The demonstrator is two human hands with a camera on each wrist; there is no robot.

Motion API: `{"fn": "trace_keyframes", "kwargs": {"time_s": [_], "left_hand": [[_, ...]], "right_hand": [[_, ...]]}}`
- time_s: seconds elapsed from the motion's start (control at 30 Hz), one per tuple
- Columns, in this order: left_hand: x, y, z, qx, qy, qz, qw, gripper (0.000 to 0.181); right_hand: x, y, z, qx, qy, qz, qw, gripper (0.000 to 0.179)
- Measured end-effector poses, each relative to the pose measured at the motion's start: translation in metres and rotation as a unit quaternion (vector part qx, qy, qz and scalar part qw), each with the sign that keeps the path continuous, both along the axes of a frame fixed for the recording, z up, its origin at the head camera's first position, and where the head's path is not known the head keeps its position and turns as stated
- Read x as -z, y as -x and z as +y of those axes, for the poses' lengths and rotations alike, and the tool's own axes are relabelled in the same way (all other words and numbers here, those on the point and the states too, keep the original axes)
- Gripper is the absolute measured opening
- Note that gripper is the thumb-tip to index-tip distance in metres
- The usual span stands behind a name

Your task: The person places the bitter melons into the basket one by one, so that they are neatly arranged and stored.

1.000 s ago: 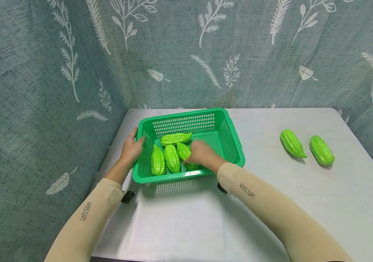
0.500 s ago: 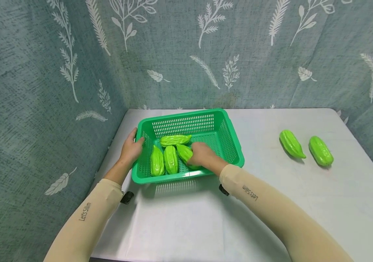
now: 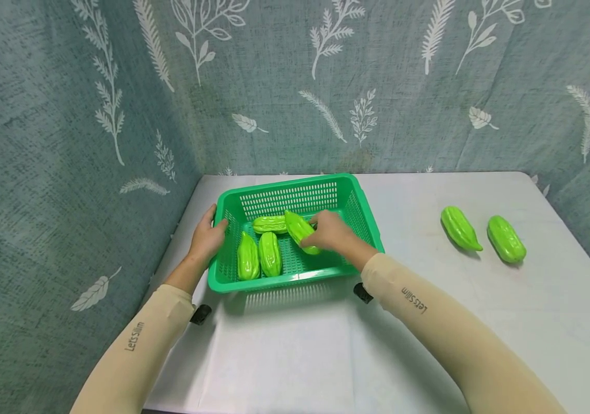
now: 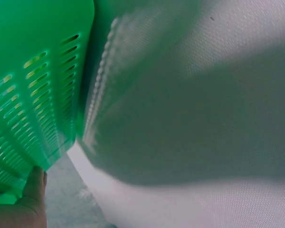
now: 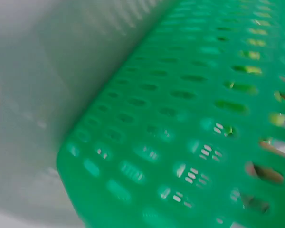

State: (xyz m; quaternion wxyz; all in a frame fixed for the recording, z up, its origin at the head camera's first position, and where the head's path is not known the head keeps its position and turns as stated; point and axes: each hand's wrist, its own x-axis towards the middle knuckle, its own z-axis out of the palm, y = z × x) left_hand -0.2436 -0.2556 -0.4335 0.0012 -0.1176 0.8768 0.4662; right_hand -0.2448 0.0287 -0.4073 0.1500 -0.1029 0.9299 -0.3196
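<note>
My left hand (image 3: pixel 207 234) grips the left rim of a green perforated plastic basket (image 3: pixel 295 278), thumb over the rim. In the left wrist view, part of that hand (image 4: pixel 26 209) shows beside the basket wall (image 4: pixel 38 95). Inside the basket, my right hand (image 3: pixel 333 231) pinches a ridged green bitter gourd (image 3: pixel 298 229) by its near end, tilted with its tip up and away to the left. That gourd overlaps another bitter gourd (image 3: pixel 269 225) lying crosswise behind. Two more, a left gourd (image 3: pixel 248 259) and a middle gourd (image 3: pixel 270 255), lie lengthwise in front.
On the white table (image 3: pixel 284 356), two more bitter gourds lie far to the right, one pointed (image 3: pixel 459 229) and one blunter (image 3: pixel 506 239). Patterned cloth (image 3: pixel 274 86) hangs behind and along the left side. The basket's wall (image 5: pixel 147 109) fills much of the right wrist view.
My right hand has raised the bitter gourd from beside the middle one and shifted it away from me, over the crosswise gourd's end. The left hand stays at the basket rim.
</note>
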Motion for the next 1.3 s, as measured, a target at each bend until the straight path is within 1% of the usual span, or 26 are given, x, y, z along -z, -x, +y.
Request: {"fn": "trace_keyframes", "kwargs": {"time_s": [0.17, 0.43, 0.53, 0.67, 0.8, 0.97, 1.1, 1.3], "left_hand": [[0.001, 0.000, 0.000, 0.001, 0.001, -0.002, 1.0000, 0.063], [0.002, -0.001, 0.000, 0.004, 0.000, -0.007, 1.0000, 0.063], [0.002, -0.001, 0.000, 0.001, 0.000, -0.006, 1.0000, 0.063], [0.002, 0.000, -0.001, 0.000, 0.002, -0.005, 1.0000, 0.063], [0.001, 0.000, -0.001, 0.001, 0.005, -0.003, 1.0000, 0.063], [0.001, 0.000, -0.001, 0.003, 0.007, -0.003, 1.0000, 0.063], [0.002, 0.001, -0.001, 0.006, 0.004, 0.006, 1.0000, 0.063], [0.002, 0.002, 0.000, 0.012, -0.002, 0.013, 0.9998, 0.063]], "right_hand": [[-0.010, 0.003, 0.009, 0.013, 0.034, 0.005, 0.9993, 0.065], [-0.029, 0.006, 0.024, 0.029, 0.069, -0.004, 0.9972, 0.067], [-0.037, 0.008, 0.031, 0.038, 0.095, -0.011, 0.9947, 0.067], [-0.049, 0.011, 0.040, 0.064, 0.128, -0.020, 0.9895, 0.066], [-0.059, 0.013, 0.049, 0.084, 0.144, -0.024, 0.9857, 0.065], [-0.068, 0.015, 0.062, 0.104, 0.167, -0.028, 0.9800, 0.067], [-0.071, 0.017, 0.072, 0.115, 0.189, -0.029, 0.9749, 0.068], [-0.074, 0.021, 0.088, 0.123, 0.233, -0.027, 0.9644, 0.069]]}}
